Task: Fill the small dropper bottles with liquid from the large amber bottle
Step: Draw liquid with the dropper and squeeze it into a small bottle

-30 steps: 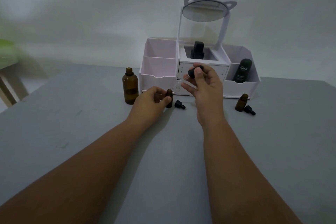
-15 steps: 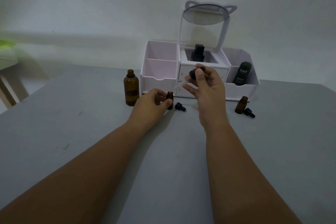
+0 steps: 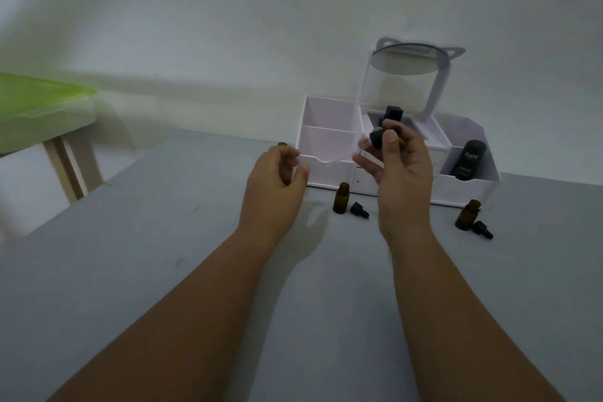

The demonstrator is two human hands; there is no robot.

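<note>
My right hand [image 3: 399, 170] is raised in front of the organizer and pinches a dropper [image 3: 375, 138] by its black bulb; the clear pipette slants down to the left. My left hand [image 3: 274, 183] hovers with loosely curled fingers and holds nothing I can see. It covers the large amber bottle [image 3: 282, 143], of which only the top shows; contact cannot be told. An open small amber bottle [image 3: 341, 197] stands between my hands with a black dropper cap [image 3: 359, 209] beside it. A second small bottle [image 3: 467, 215] stands at the right next to its cap [image 3: 483, 229].
A white organizer [image 3: 326, 143] with a mirror [image 3: 409, 60] stands at the back of the grey table [image 3: 163, 271]. It holds a dark Kahf bottle [image 3: 468, 160] and a black bottle [image 3: 393, 112]. A green-covered wooden stand [image 3: 39, 101] is at the far left.
My left hand let go of the small amber bottle and moved left, in front of the large amber bottle. The right hand rose slightly with the dropper.
</note>
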